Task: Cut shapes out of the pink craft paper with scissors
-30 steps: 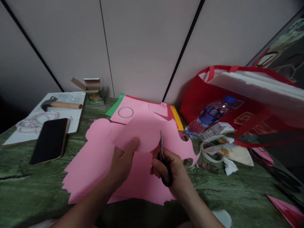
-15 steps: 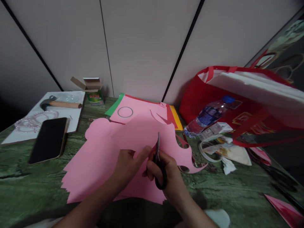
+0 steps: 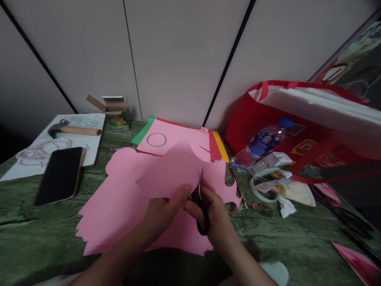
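Observation:
My left hand [image 3: 166, 208] pinches the near edge of a pink paper sheet [image 3: 178, 171], thumb on top. In my right hand [image 3: 212, 210] is a pair of scissors [image 3: 203, 210] with black handles, its blades pointing away from me at the sheet's right side. A curved offcut of pink paper hangs to the right of the blades. Below both hands lies a stack of pink paper [image 3: 119, 210] with uneven left edges. Pink paper circles [image 3: 123, 161] rest at the stack's far left corner.
Behind are coloured sheets with a ring [image 3: 156, 140] on top. At left are a phone [image 3: 59, 174], a hammer [image 3: 77, 130] on a white board and an opened small box [image 3: 118, 119]. Rightward stand a water bottle [image 3: 262, 143], a tape roll [image 3: 262, 194] and a red bag [image 3: 268, 107].
The pink sheet has turned in my hands, and its right offcut has swung and shortened in view. The scissors have shifted slightly right.

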The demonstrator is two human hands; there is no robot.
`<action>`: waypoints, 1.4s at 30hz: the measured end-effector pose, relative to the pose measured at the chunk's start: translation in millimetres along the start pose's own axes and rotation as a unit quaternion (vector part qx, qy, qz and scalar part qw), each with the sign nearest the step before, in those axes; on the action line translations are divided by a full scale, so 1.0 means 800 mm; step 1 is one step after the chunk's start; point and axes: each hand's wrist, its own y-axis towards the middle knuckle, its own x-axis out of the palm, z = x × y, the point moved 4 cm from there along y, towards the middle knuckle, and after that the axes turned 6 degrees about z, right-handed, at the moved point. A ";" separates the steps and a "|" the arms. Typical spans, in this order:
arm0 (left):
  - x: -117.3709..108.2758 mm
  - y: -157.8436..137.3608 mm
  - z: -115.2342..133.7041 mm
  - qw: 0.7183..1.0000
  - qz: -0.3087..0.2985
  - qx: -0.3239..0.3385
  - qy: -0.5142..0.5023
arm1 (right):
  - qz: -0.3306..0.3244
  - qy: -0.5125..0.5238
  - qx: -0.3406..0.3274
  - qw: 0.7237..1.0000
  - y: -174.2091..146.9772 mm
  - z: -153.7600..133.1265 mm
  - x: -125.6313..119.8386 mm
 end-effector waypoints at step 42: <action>0.004 -0.002 0.011 0.996 -0.049 0.041 -0.057 | -0.001 -0.066 0.020 0.998 -0.001 0.009 -0.008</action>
